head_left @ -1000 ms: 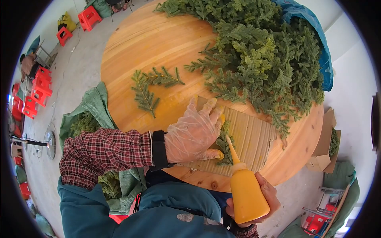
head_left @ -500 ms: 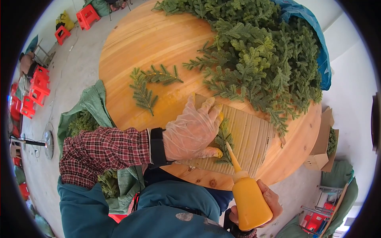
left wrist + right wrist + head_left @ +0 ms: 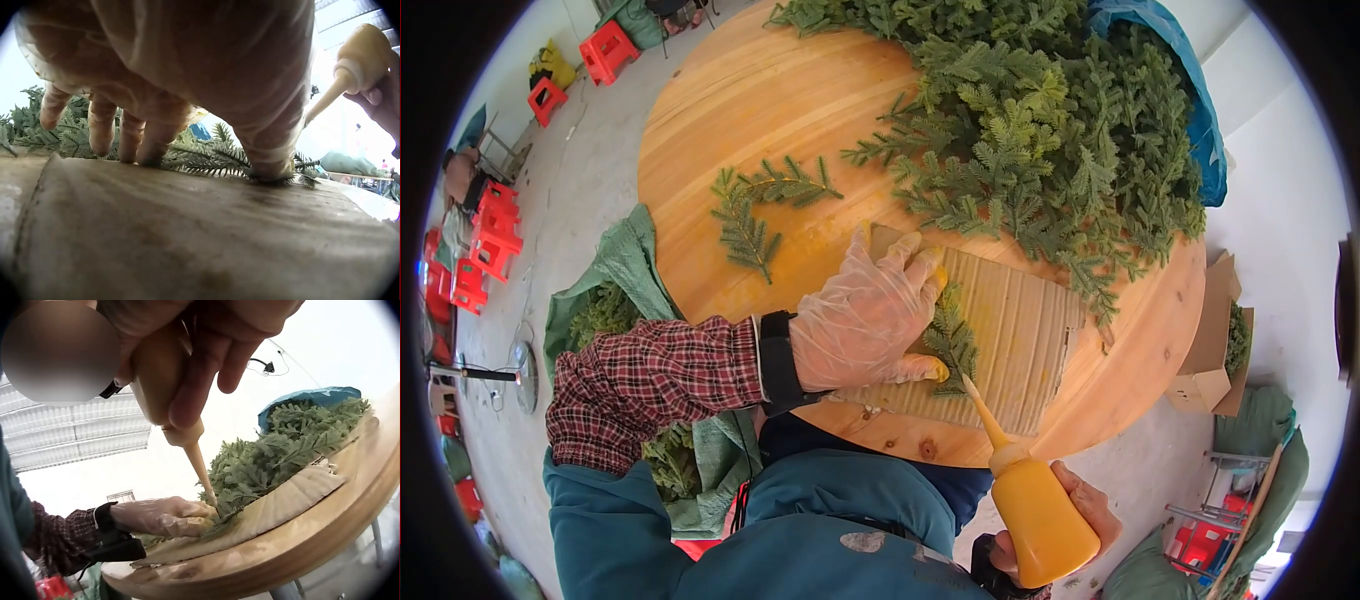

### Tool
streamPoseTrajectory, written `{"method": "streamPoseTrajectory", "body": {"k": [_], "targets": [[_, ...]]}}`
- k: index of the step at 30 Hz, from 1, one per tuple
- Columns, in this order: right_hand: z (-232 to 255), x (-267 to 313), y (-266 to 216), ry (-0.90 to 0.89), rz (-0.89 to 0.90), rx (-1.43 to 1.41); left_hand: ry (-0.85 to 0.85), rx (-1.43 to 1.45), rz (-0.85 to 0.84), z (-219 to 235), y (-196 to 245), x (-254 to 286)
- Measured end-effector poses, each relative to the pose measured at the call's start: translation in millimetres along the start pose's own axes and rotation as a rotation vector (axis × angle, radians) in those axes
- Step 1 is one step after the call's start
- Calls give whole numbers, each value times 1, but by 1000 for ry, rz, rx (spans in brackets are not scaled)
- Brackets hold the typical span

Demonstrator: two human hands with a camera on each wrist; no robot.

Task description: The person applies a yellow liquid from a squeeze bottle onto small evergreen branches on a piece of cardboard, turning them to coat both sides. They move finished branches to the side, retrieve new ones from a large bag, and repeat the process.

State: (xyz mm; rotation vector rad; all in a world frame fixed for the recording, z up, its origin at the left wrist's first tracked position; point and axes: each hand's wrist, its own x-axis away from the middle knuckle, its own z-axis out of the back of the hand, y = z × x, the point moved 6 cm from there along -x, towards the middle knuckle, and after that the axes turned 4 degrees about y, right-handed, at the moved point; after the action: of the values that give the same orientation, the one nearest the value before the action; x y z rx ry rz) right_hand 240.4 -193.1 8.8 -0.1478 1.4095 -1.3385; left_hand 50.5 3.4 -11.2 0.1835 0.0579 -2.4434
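Note:
A short green fir sprig (image 3: 953, 335) lies on a piece of corrugated cardboard (image 3: 1020, 335). My left hand (image 3: 862, 318), in a clear plastic glove with yellow-stained fingertips, presses down beside and on the sprig, thumb at its near end. In the left wrist view the fingers (image 3: 100, 128) reach down to the cardboard, fairly straight. My bare right hand (image 3: 1092, 508) grips a yellow squeeze bottle (image 3: 1045, 520), tilted with its long nozzle (image 3: 987, 415) pointing at the sprig. The nozzle tip is right at the sprig's near end, close to my left thumb.
A big heap of fir branches (image 3: 1040, 150) spills from a blue bag (image 3: 1195, 70) across the far right of the round wooden table (image 3: 730, 90). Two loose sprigs (image 3: 748, 235) lie left of the cardboard. A green sack (image 3: 625, 255) and an open carton (image 3: 1200, 370) flank the table.
The nozzle tip has moved along the sprig from its middle toward the near end, and the bottle has shifted down and right. My left hand keeps pressing in place.

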Motion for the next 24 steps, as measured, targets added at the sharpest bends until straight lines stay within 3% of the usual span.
{"method": "streamPoseTrajectory", "body": {"k": [6, 18, 22, 24], "targets": [[14, -4, -10, -89, 82, 215, -23, -14, 0, 2, 0, -1], [24, -5, -20, 86, -11, 113, -36, -30, -6, 2, 1, -2], [37, -6, -16, 47, -94, 92, -23, -5, 5, 10, -1, -3], [51, -2, -8, 113, -186, -68, -13, 5, 9, 22, -2, -3]]}}
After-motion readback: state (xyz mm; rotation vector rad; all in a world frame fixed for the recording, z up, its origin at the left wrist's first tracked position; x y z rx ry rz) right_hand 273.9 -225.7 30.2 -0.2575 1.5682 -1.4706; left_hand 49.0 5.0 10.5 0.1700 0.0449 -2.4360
